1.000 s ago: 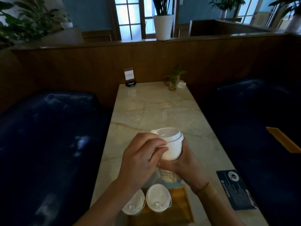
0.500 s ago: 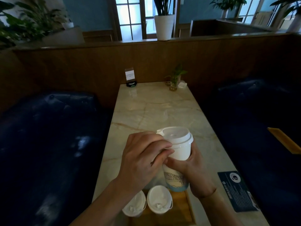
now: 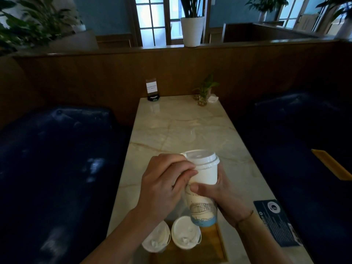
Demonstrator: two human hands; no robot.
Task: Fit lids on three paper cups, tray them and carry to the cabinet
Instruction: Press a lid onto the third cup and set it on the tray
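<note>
A tall paper cup [image 3: 204, 191] with a blue printed base is held just above the wooden tray [image 3: 210, 248] near the table's front edge. A white lid [image 3: 202, 159] sits on its rim. My right hand [image 3: 226, 197] wraps the cup's body from the right. My left hand [image 3: 162, 187] pinches the lid's left edge and the upper cup wall. Two more paper cups, one at left [image 3: 156, 239] and one beside it [image 3: 185, 233], stand on the tray with white lids on, partly behind my left forearm.
The marble table [image 3: 181, 130] runs away from me, with a card holder [image 3: 152, 90] and a small plant in a glass [image 3: 202, 94] at its far end. A dark leaflet [image 3: 278, 223] lies at the front right. Dark blue benches flank both sides.
The cup has tilted and shifted slightly right, showing more of its printed base. The lid now sits flatter on the rim. My hands kept their grip throughout.
</note>
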